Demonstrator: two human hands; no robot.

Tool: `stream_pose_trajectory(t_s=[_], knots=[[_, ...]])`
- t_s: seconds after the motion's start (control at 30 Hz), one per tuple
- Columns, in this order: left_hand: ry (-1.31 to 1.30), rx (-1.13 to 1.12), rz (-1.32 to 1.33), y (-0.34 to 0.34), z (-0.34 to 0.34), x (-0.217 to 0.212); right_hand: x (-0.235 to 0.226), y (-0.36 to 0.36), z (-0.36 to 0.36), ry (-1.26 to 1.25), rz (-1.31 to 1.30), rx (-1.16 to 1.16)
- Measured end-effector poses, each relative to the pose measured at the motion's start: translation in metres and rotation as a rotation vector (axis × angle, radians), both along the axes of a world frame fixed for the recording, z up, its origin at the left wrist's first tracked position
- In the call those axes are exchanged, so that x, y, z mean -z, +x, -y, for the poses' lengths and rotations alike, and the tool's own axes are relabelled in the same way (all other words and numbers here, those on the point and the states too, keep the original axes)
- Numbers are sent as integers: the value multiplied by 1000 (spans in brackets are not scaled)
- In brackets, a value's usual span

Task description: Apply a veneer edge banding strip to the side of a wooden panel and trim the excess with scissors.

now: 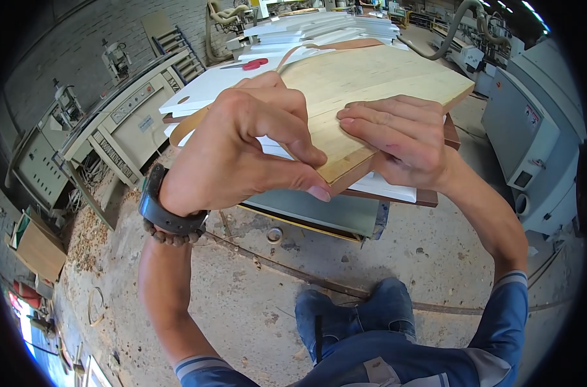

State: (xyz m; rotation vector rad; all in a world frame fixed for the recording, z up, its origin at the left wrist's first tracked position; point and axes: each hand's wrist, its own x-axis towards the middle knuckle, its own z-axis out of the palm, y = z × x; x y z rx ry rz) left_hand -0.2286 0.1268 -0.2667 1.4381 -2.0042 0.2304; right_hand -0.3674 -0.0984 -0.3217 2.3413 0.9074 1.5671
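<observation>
A pale wooden board (364, 74) lies on a stack of panels in front of me, one corner pointing toward me. My left hand (254, 138) pinches that near corner, forefinger on the top face and thumb against the edge. Across the right side of the corner lies my right hand (403, 135), its fingers stretched over the top and its palm at the edge; its thumb is hidden. A thin brown strip (189, 126) shows behind my left wrist. Another brown strip (351, 44) curls along the board's far side. Red-handled scissors (254, 63) rest on a white panel (206, 84).
White panels (325, 29) are stacked beyond the board. A long machine (129, 109) stands at left, a grey cabinet (519, 129) at right. Below the stack, a tape roll (274, 235) sits on the concrete floor beside a dark groove (306, 277). Wood chips (90, 242) litter the left.
</observation>
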Motion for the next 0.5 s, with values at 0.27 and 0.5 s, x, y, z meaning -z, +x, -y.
stream_pose_trajectory(t_s=[0.27, 0.5], knots=[[-96, -121, 66, -14, -6, 8, 0, -2, 2, 26, -31, 0], [-289, -40, 303, -13, 9, 9, 0, -7, 9, 21, -31, -36]])
